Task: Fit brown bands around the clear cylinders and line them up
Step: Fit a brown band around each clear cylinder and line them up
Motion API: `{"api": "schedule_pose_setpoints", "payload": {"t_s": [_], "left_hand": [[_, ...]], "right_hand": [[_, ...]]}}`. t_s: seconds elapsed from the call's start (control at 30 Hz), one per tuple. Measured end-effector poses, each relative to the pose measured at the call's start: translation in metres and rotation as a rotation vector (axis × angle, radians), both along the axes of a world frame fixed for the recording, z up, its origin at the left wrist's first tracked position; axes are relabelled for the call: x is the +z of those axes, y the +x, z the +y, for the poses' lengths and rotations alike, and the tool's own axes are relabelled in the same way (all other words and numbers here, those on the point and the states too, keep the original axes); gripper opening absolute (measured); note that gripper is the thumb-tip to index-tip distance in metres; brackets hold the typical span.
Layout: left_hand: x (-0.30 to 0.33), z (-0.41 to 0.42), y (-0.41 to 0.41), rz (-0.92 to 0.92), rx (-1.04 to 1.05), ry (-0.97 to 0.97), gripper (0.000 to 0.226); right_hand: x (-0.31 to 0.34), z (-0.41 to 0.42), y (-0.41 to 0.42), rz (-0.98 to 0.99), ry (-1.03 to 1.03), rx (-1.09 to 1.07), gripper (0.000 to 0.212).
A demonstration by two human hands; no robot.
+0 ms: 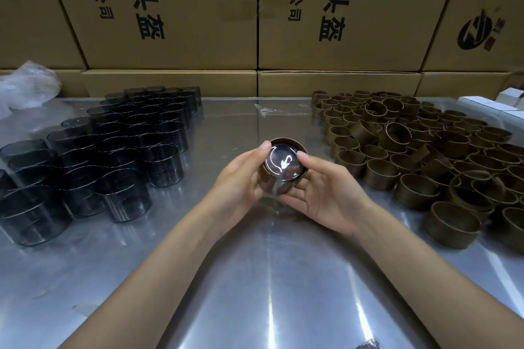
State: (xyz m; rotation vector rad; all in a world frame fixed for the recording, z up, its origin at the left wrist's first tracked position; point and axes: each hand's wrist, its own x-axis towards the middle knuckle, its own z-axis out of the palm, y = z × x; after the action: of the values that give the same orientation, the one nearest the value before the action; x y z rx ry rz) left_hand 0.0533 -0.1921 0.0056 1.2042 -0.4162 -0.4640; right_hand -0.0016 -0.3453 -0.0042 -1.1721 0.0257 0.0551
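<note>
left: my cylinders (113,147) sit packed together on the table (255,278)
right: loose bands (425,156) heaped up
middle: both hands (238,187) (326,193) around one cylinder (283,163)
back: boxes (170,8) stacked behind the table
far left: plastic bag (25,88)

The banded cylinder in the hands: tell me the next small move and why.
Probably press the brown band further down the clear cylinder. The left hand and right hand both grip it above the steel table, and the band appears to sit at the upper end, so seating looks unfinished.
</note>
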Motion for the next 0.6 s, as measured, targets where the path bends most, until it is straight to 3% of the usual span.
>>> {"api": "schedule_pose_setpoints", "payload": {"t_s": [0.07,0.17,0.33,0.6], "left_hand": [[0.0019,0.0057,0.0016,0.015,-0.079,0.110,0.048],[-0.0014,0.0101,0.0036,0.084,-0.159,0.192,0.065],[-0.0026,0.0099,-0.0006,0.193,-0.245,0.034,0.062],[-0.0058,0.0104,-0.0006,0.130,-0.375,-0.105,0.079]], "right_hand": [[0.0007,-0.0014,-0.0013,0.007,0.041,0.014,0.032],[-0.0001,-0.0049,-0.0001,0.025,0.046,0.039,0.032],[0.0007,-0.0062,-0.0027,-0.021,0.077,0.119,0.053],[0.0016,-0.0042,-0.0058,-0.134,0.112,0.176,0.070]]}}
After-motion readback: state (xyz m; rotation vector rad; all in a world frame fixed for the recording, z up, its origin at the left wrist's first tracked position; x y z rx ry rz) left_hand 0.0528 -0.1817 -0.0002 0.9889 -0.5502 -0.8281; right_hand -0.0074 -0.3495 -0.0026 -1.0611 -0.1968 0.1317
